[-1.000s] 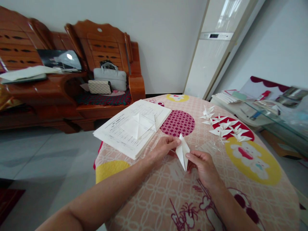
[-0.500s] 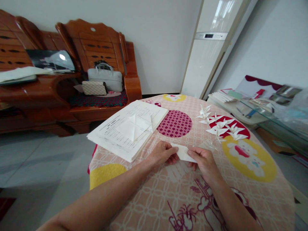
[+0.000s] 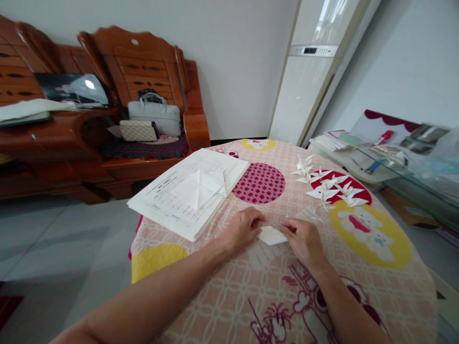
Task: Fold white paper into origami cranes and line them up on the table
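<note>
A small folded white paper (image 3: 271,235) lies flat on the patterned tablecloth (image 3: 251,286) in front of me. My left hand (image 3: 244,230) rests at its left end with curled fingers pinching the paper's edge. My right hand (image 3: 301,238) presses on its right end, fingers bent down onto it. Several finished white paper cranes (image 3: 328,187) lie in a cluster to the right, beyond my right hand. A thick stack of printed sheets (image 3: 186,193) with a folded white sheet on top sits to the left.
The round table's edge drops off to the left, above grey floor tiles. A carved wooden bench (image 3: 136,95) with bags (image 3: 154,117) stands behind. A tall white appliance (image 3: 311,71) is at the back, and a glass shelf (image 3: 387,157) with papers sits at right.
The folded paper, held upright between both hands a second ago, has been turned flat and lowered onto the tablecloth. Both hands came down with it.
</note>
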Demonstrator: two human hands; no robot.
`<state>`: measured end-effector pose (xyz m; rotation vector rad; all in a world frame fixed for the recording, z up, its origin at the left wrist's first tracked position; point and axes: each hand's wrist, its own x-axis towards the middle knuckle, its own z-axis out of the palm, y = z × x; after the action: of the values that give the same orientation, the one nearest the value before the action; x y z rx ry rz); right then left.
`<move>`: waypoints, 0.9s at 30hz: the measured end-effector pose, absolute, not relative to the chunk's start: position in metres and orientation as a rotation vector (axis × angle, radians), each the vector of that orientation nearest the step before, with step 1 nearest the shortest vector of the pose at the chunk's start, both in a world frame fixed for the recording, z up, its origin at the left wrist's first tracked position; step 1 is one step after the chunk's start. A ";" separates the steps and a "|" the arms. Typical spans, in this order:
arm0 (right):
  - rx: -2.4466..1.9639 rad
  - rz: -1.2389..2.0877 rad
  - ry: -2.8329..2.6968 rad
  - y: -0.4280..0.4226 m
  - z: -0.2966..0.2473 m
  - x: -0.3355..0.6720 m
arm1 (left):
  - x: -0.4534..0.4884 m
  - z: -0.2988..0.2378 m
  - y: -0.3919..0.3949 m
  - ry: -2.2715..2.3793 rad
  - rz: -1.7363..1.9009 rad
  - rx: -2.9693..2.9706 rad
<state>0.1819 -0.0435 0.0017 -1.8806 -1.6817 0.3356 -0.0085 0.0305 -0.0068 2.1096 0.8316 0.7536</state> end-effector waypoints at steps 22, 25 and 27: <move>-1.523 0.258 -2.306 -0.058 0.000 0.175 | -0.017 0.001 0.029 0.422 0.477 2.555; -1.524 0.236 -2.319 -0.059 0.001 0.174 | -0.017 -0.001 0.030 0.409 0.469 2.604; -1.526 0.235 -2.315 -0.059 0.001 0.173 | -0.017 -0.002 0.030 0.405 0.469 2.626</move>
<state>0.1731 -0.0590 0.0010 -1.5263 -2.3147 0.2346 -0.0172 0.0299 -0.0018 2.6258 0.4055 0.4692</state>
